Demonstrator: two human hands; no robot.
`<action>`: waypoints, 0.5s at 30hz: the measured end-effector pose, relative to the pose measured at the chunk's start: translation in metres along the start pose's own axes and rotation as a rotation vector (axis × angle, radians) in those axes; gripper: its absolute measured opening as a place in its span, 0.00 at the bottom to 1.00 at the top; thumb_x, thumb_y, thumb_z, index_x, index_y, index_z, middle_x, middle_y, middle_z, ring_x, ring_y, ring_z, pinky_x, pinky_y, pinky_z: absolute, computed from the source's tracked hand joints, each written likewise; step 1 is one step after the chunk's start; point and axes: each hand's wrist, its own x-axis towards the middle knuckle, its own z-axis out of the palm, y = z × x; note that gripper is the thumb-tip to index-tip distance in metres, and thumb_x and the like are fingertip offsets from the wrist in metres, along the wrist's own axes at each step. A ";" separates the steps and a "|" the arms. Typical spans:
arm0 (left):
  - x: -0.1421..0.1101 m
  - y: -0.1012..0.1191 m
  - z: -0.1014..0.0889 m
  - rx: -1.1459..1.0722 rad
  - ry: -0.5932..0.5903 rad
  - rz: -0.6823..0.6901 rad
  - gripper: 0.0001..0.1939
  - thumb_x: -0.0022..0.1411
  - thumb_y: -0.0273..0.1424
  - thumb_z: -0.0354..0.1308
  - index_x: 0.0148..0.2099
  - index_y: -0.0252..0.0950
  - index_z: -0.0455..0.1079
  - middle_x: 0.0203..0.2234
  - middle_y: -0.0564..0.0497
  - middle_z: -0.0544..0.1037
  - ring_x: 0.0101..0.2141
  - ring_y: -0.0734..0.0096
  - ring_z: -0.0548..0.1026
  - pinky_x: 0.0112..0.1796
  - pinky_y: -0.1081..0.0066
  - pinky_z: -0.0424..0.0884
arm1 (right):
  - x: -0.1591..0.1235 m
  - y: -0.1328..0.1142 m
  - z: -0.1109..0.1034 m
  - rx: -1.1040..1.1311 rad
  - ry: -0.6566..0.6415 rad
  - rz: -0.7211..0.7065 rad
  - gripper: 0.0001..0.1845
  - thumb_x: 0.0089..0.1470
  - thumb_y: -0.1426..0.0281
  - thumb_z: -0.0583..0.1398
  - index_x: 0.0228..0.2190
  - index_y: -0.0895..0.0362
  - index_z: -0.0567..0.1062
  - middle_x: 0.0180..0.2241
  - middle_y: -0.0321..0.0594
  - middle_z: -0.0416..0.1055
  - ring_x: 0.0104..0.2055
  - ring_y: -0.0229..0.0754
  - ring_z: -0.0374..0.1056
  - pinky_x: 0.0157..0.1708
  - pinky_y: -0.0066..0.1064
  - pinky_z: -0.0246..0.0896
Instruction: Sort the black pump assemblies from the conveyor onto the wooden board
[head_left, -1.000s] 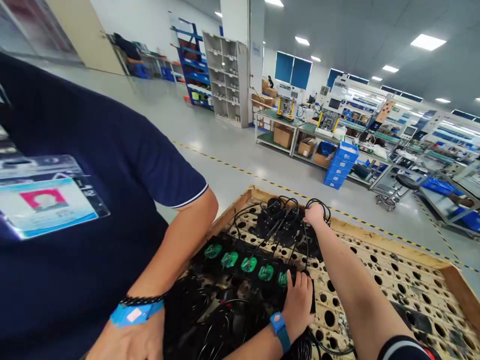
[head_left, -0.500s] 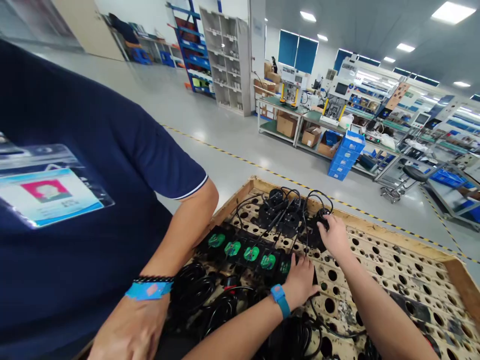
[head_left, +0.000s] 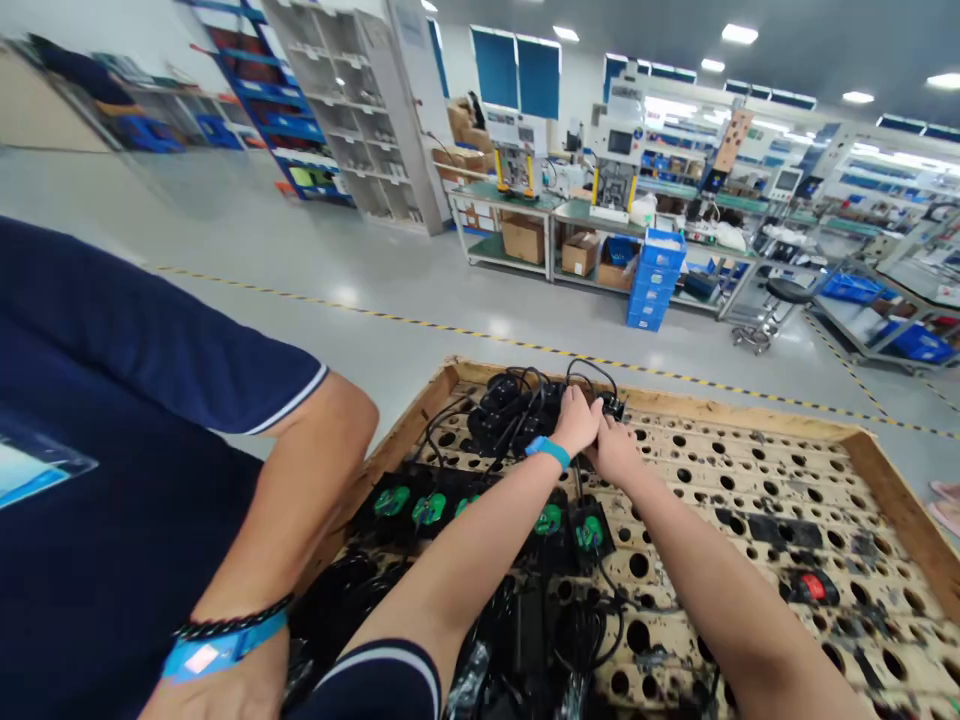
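My left hand and my right hand meet at the far side of a perforated wooden board. Their fingers are bent and close together on a black corded part, mostly hidden behind them. A thin black cable loops up above my fingertips. Left of my hands lies a cluster of black round parts with cables. Nearer me runs a row of black housings with green circuit boards, partly covered by my left forearm; the rightmost housing sits between my arms.
A co-worker in a dark shirt stands close on my left, one arm reaching down. Coiled black cables lie at the near side. A wooden rim edges the board. Beyond the floor stand workbenches and stacked blue bins.
My left hand has left the row of housings and moved forward to join my right hand at the black part. The view has turned right.
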 end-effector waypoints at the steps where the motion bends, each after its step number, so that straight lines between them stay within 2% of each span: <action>1: 0.003 0.000 0.003 0.002 0.011 0.012 0.34 0.70 0.41 0.50 0.66 0.17 0.55 0.64 0.21 0.62 0.67 0.44 0.59 0.66 0.49 0.56 | -0.010 0.007 -0.006 0.040 0.021 0.014 0.45 0.59 0.65 0.61 0.70 0.62 0.48 0.65 0.60 0.59 0.62 0.63 0.60 0.57 0.55 0.59; 4: 0.000 -0.002 0.009 0.040 0.045 0.092 0.39 0.69 0.48 0.51 0.65 0.17 0.56 0.62 0.20 0.64 0.65 0.41 0.62 0.64 0.48 0.59 | -0.070 0.055 -0.025 0.184 0.142 0.003 0.44 0.61 0.62 0.61 0.70 0.61 0.49 0.68 0.56 0.56 0.67 0.58 0.56 0.63 0.51 0.56; 6: -0.010 -0.002 0.008 0.075 0.038 0.148 0.39 0.69 0.48 0.51 0.65 0.16 0.57 0.62 0.21 0.64 0.65 0.42 0.62 0.64 0.48 0.59 | -0.136 0.102 -0.036 0.242 0.231 0.031 0.37 0.63 0.57 0.59 0.67 0.59 0.59 0.65 0.54 0.61 0.67 0.54 0.57 0.65 0.48 0.55; 8: -0.031 0.004 0.004 0.096 0.049 0.223 0.35 0.70 0.46 0.50 0.64 0.18 0.59 0.61 0.23 0.66 0.64 0.44 0.64 0.64 0.49 0.60 | -0.218 0.146 -0.038 0.224 0.326 0.179 0.34 0.61 0.52 0.60 0.61 0.57 0.67 0.62 0.53 0.66 0.65 0.54 0.61 0.64 0.49 0.56; 10: -0.066 0.015 0.002 0.092 0.051 0.307 0.29 0.71 0.43 0.48 0.61 0.23 0.63 0.56 0.29 0.71 0.60 0.48 0.68 0.61 0.51 0.64 | -0.300 0.176 -0.024 0.173 0.368 0.352 0.36 0.58 0.47 0.61 0.59 0.57 0.70 0.60 0.54 0.68 0.64 0.57 0.62 0.64 0.52 0.57; 11: -0.087 0.023 0.003 0.086 0.016 0.345 0.24 0.71 0.41 0.48 0.58 0.27 0.66 0.52 0.33 0.74 0.56 0.51 0.71 0.59 0.53 0.68 | -0.334 0.183 -0.011 0.163 0.373 0.425 0.38 0.55 0.45 0.61 0.57 0.58 0.71 0.59 0.56 0.69 0.63 0.59 0.63 0.63 0.54 0.58; 12: -0.111 0.032 0.006 0.084 -0.059 0.377 0.20 0.71 0.39 0.48 0.55 0.30 0.68 0.48 0.37 0.76 0.51 0.54 0.74 0.55 0.55 0.71 | -0.362 0.184 0.005 0.167 0.369 0.490 0.40 0.54 0.43 0.61 0.56 0.60 0.71 0.57 0.58 0.70 0.61 0.61 0.65 0.61 0.54 0.61; 13: -0.134 0.041 0.011 0.101 -0.182 0.404 0.16 0.71 0.37 0.48 0.51 0.32 0.70 0.44 0.40 0.78 0.47 0.57 0.76 0.51 0.57 0.73 | -0.381 0.182 0.023 0.184 0.340 0.532 0.41 0.54 0.43 0.61 0.57 0.60 0.70 0.57 0.59 0.70 0.60 0.60 0.67 0.60 0.53 0.63; 15: -0.177 0.057 0.025 0.218 -0.467 0.404 0.13 0.70 0.35 0.51 0.46 0.33 0.72 0.38 0.41 0.78 0.41 0.59 0.78 0.44 0.61 0.76 | -0.396 0.168 0.056 0.176 0.268 0.530 0.41 0.54 0.44 0.61 0.58 0.59 0.69 0.57 0.58 0.70 0.60 0.61 0.66 0.58 0.53 0.64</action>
